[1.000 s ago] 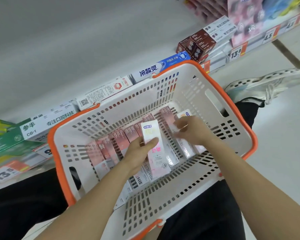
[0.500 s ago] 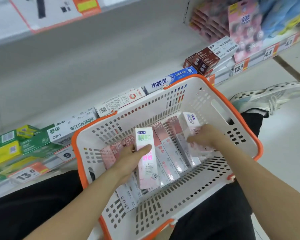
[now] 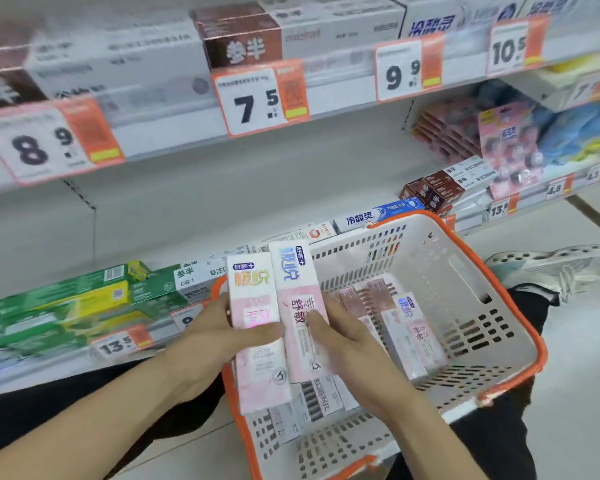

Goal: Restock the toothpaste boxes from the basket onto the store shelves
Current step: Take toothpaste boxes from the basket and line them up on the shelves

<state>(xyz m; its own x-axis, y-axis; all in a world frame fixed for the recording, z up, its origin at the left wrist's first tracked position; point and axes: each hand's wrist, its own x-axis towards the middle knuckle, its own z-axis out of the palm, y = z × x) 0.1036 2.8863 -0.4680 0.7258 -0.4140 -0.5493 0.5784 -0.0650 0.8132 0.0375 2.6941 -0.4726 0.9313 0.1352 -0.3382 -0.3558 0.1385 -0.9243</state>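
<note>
**A:** From the head view, how far along is the restocking?

**B:** Early, I'd judge. The left hand point(image 3: 219, 336) grips one pink toothpaste box point(image 3: 257, 327), thumb curled across its front. The right hand point(image 3: 347, 344) holds a second pink box point(image 3: 297, 306) just beside the first, long edges touching, fingers wrapped round it. Both boxes are lifted above the near-left corner of the basket point(image 3: 520, 344); neither is on a shelf yet.

**A:** What is left?

**B:** Plenty. Another pink box point(image 3: 413, 336) leans inside the basket, darker pink ones point(image 3: 368, 299) lie behind it, and white boxes point(image 3: 312, 400) lie on the basket floor under the hands. The middle shelf point(image 3: 257, 199) ahead looks bare across a wide stretch, so that is likely where they go.

**A:** And against the earlier frames?

**B:** A second ago both hands were down in the basket, the left on its box, the right reaching among the others. Half a second ago the right was picking its box up. Now the two boxes are raised and brought together, and the view has tilted up, showing the price tags point(image 3: 257, 98) on the upper shelf edge.
</note>
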